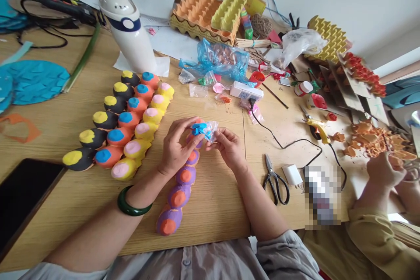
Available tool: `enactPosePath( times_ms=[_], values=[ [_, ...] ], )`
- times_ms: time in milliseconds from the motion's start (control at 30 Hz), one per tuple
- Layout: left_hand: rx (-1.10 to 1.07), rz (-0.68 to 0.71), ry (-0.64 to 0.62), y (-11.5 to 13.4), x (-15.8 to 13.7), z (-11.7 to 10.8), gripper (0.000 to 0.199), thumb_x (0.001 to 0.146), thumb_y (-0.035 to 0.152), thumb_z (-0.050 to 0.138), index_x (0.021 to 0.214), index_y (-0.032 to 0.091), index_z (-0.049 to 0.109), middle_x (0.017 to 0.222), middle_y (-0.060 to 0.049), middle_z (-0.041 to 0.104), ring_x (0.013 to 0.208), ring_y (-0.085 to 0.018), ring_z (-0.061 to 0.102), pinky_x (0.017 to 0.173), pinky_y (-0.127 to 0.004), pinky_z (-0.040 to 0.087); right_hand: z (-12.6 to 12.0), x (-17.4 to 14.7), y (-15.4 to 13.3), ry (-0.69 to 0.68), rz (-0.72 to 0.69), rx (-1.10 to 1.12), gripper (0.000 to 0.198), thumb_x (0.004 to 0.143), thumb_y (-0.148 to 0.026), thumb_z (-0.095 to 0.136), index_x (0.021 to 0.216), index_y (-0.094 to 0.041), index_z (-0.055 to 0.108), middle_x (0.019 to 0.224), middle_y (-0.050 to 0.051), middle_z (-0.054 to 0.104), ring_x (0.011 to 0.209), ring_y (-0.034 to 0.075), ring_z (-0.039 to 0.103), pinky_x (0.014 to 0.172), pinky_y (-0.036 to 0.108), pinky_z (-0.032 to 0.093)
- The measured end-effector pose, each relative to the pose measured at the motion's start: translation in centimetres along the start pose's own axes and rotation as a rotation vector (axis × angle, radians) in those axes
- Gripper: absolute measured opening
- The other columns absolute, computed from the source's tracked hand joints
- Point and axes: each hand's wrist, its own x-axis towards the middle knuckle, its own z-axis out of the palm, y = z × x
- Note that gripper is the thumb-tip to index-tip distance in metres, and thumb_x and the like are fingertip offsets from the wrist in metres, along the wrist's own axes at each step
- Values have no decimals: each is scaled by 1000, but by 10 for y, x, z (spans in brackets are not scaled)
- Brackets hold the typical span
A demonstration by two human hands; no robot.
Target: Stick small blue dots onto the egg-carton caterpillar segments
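My left hand (179,146) pinches a lump of blue modelling clay (198,129), which is partly inside a small clear plastic bag (211,130). The fingers of my right hand (229,145) are closed on the other side of that bag. Below both hands lies a strip of purple egg-carton cups (179,197) with orange dots on top; its far end is partly hidden by my left hand. Left of it stand a yellow strip with pink dots (134,149), an orange-red strip with blue dots (116,136) and a black strip with yellow dots (92,138).
Scissors (274,181) and a white charger (292,175) lie at right, near a yellow glue gun (318,129). A power strip (246,92) trails a black cable. Behind are a white tumbler-shaped container (131,39) and egg trays (197,13). A co-worker's hands (385,169) work at far right.
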Motion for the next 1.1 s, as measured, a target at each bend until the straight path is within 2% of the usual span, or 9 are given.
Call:
enactPosePath(
  times_ms=[233,633,867,1100],
  values=[
    [-9,-39,-13,2,0,-1,31,103,40,65,128,21,72,125,-8,79,120,-23,72,107,-38,60,-3,-1,0,-10,19,33,40,75,-55,92,92,-22,77,79,1,80,66,17,76,59,28,68],
    [-72,-48,-20,4,0,-1,29,103,35,65,127,21,73,126,-9,79,120,-22,73,108,-36,60,-3,0,-1,-34,57,41,41,68,-54,96,86,-22,77,72,0,77,62,16,73,56,28,67],
    [-124,-93,-26,2,-3,1,30,104,37,65,128,21,72,129,-9,78,121,-23,73,111,-38,59,-5,-2,-4,-95,41,22,41,77,-58,90,88,-21,76,74,2,77,66,18,75,56,29,67],
    [-160,-74,-24,3,-3,1,27,104,33,67,127,20,73,128,-10,78,122,-23,74,112,-37,58,-5,1,0,-112,60,89,43,73,-57,93,87,-19,78,75,2,79,63,15,73,55,25,67]
  ],
)
